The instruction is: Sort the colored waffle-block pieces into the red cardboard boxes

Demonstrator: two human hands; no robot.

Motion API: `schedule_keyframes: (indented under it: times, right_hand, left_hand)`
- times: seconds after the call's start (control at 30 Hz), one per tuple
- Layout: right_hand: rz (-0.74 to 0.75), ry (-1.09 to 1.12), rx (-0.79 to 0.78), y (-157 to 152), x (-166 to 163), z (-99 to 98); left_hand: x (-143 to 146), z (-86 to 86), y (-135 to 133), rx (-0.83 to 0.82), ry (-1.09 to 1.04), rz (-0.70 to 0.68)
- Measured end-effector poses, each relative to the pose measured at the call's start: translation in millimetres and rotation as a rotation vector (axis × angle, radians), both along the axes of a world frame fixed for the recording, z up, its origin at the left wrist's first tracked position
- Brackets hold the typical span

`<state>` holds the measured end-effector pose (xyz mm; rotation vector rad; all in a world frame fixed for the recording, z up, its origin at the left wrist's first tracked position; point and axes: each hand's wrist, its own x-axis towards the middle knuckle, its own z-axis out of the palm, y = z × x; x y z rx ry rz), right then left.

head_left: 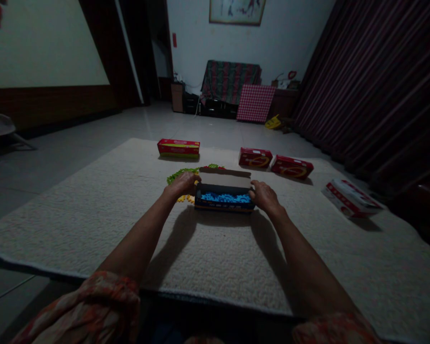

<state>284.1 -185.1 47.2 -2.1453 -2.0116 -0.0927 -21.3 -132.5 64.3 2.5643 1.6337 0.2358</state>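
A dark cardboard box (224, 208) sits on the cream quilted cover in front of me, its lid (225, 178) raised at the back. Inside lie many small blue plastic pieces (225, 197). My left hand (183, 185) grips the box's left end near the lid's corner, fingers closed on it. At the opposite end my right hand (265, 195) holds the right edge the same way. Behind the box and the left hand are green pieces (175, 176), with a bit of red at the back. Yellow pieces (185, 198) show by the box's left side, partly hidden.
A red and green box (179, 149) stands at the far left of the cover (111, 210). Two dark red boxes (255, 158) (292, 167) stand at the far right. A white and red carton (351, 198) is nearer on the right. A pale stool (0, 125) stands on the floor at left.
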Motion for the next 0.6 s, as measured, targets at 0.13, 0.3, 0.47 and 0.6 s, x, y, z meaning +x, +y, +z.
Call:
schedule_keyframes:
  times: [0.13, 0.3, 0.47, 0.6]
  right_hand:
    - [0.006, -0.040, -0.068, 0.8, 0.4, 2.1]
    - [-0.010, -0.004, -0.111, 5.7, 2.4, 3.8]
    - [-0.019, 0.091, -0.154, 12.4, 4.5, 0.2]
    - [-0.008, 0.138, -0.153, 13.7, 7.8, 3.0]
  left_hand:
    - [6.0, 1.7, -2.7, -0.055, -0.020, -0.003]
    - [14.2, 0.3, -1.2, -0.055, -0.030, 0.072]
    - [15.8, -7.9, 5.3, -0.051, -0.041, 0.108]
    - [14.4, -10.8, 8.9, -0.043, -0.070, 0.114]
